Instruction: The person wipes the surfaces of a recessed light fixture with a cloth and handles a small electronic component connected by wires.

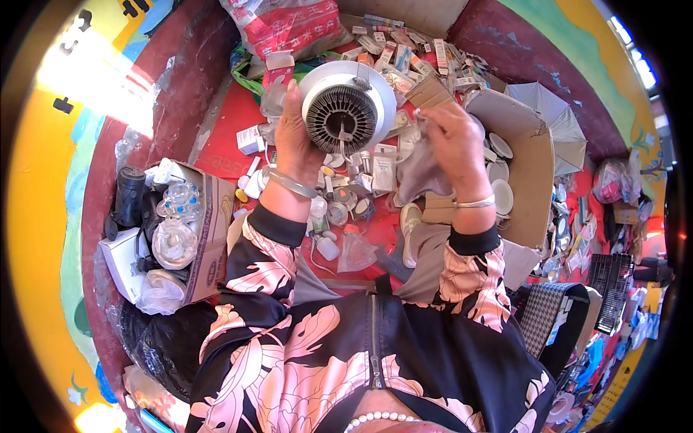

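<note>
My left hand (294, 137) grips a round downlight (341, 115) by its left side. The lamp has a wide white rim and a dark ring of heat-sink fins turned up toward me, with a small bracket and a short wire at its middle. To the right, my right hand (458, 148) is closed, thumb and fingers pinched on a thin, greyish, see-through plastic bag (420, 169). The bag hangs limp below the fingers, apart from the lamp. Beneath both hands lies a jumble of small lamps, bulbs and boxes on a red sheet (227, 148).
An open cardboard box (530, 137) with white round lamps stands at right. Another carton (211, 238) at left holds bagged fittings and a dark cylinder. Small cartons (404, 58) pile up at the back beside a large printed sack (296, 29). A maroon ledge (155, 94) curves round the left.
</note>
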Available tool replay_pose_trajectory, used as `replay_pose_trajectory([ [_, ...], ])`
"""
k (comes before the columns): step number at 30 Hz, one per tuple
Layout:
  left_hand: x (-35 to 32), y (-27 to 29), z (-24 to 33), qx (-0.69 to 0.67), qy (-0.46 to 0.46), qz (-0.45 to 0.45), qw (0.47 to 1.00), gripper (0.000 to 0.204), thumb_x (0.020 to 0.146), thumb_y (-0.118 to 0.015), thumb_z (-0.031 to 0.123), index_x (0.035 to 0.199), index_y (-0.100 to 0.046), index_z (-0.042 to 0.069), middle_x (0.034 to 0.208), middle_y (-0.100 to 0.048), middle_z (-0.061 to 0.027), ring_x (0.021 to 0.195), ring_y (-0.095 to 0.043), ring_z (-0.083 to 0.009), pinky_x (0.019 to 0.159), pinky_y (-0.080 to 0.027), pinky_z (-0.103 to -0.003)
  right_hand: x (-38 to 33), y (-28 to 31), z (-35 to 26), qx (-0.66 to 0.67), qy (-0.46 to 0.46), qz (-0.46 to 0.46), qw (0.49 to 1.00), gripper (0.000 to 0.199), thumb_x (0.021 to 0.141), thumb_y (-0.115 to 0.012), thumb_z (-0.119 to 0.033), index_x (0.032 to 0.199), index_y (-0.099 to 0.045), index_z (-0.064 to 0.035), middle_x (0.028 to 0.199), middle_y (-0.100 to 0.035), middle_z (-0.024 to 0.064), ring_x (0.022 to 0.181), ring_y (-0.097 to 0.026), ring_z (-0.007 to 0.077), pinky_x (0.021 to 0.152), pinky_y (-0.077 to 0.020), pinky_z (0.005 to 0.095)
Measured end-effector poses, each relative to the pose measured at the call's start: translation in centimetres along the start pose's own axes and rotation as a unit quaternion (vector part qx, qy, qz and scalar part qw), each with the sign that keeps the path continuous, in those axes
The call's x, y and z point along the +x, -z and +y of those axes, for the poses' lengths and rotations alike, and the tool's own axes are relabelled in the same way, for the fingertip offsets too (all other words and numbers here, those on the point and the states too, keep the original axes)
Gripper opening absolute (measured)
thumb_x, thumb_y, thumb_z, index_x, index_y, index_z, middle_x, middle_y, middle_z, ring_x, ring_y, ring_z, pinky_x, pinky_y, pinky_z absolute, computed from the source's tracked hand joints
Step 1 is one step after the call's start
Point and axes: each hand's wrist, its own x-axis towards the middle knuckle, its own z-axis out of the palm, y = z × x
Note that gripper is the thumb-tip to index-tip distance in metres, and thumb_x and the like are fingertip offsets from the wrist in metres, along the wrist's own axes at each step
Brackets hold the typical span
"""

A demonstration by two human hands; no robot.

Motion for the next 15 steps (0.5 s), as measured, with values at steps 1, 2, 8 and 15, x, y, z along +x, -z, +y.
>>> replay_pose_trajectory([
  [1,0.1,0.3,-0.1,-0.001,-0.001,-0.006,1.0,0.054,0.091,-0.051,0.044,0.117,-0.049,-0.003,0.106,-0.062,-0.0157,0.094,-0.063,-0.0257,0.082,-0.054,-0.038,0.4,0.7,-0.6,0.072,-0.035,-0.001,0.997,0.017,0.074,-0.06,0.001,0.088,-0.068,-0.0034,0.084,-0.062,0.0079,0.078,-0.06,0.0211,0.069,-0.0473,0.029],
  [2,0.3,0.8,-0.3,-0.001,-0.002,-0.012,1.0,0.054,0.091,-0.05,0.043,0.12,-0.047,-0.002,0.109,-0.061,-0.0166,0.096,-0.063,-0.027,0.084,-0.053,-0.039,0.5,1.1,-1.0,0.144,-0.07,-0.003,0.987,0.016,0.075,-0.061,0.0,0.09,-0.068,-0.0031,0.084,-0.063,0.0071,0.078,-0.06,0.0187,0.069,-0.047,0.0273],
  [8,-0.2,0.3,-0.6,0.051,0.007,0.001,0.999,0.055,0.091,-0.05,0.043,0.119,-0.047,-0.005,0.108,-0.061,-0.0173,0.094,-0.063,-0.0264,0.083,-0.054,-0.038,0.5,1.2,-4.8,0.209,-0.054,-0.021,0.976,0.011,0.077,-0.063,-0.001,0.088,-0.065,-0.0004,0.077,-0.062,0.0051,0.068,-0.059,0.0138,0.062,-0.0458,0.0254],
  [15,-0.5,-0.9,-1.0,0.124,-0.016,0.059,0.99,0.045,0.089,-0.057,0.039,0.096,-0.062,-0.004,0.088,-0.065,-0.0097,0.075,-0.063,-0.0151,0.068,-0.052,-0.028,-0.1,-0.7,-5.1,0.045,0.048,0.057,0.996,0.011,0.073,-0.064,-0.001,0.084,-0.063,-0.0036,0.074,-0.058,0.0115,0.067,-0.057,0.028,0.06,-0.0456,0.0327],
])
